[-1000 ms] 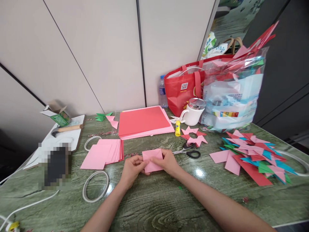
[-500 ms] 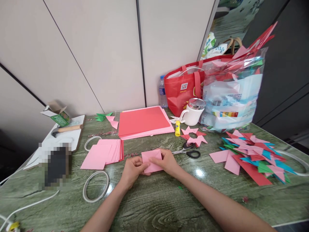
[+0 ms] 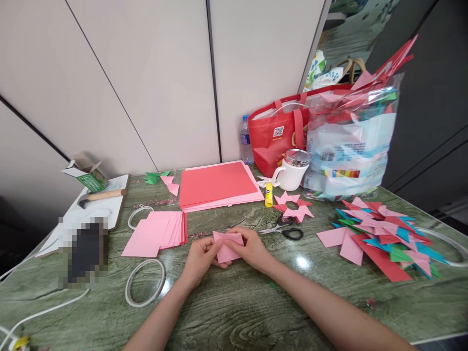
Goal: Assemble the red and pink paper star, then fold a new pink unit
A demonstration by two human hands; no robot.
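A small square of pink paper is held just above the table between my two hands. My left hand pinches its left side, thumb on top and fingers beneath. On the right side, my right hand grips it with the thumb pressing on its face and the fingers behind. Part of the paper is hidden by the fingers. Left of my hands lies a fanned stack of pink paper squares with red ones at its edge. Black-handled scissors rest right of my right hand.
Red and pink sheets lie at the back. Tape rolls, a glue stick, a white mug, and a folded paper ring stand around. Folded pieces pile up right, below a plastic bag. A hammer lies left.
My thumbs have moved up and closer together on the pink paper. Its top edge now dips in the middle under them. The other things have stayed in place.
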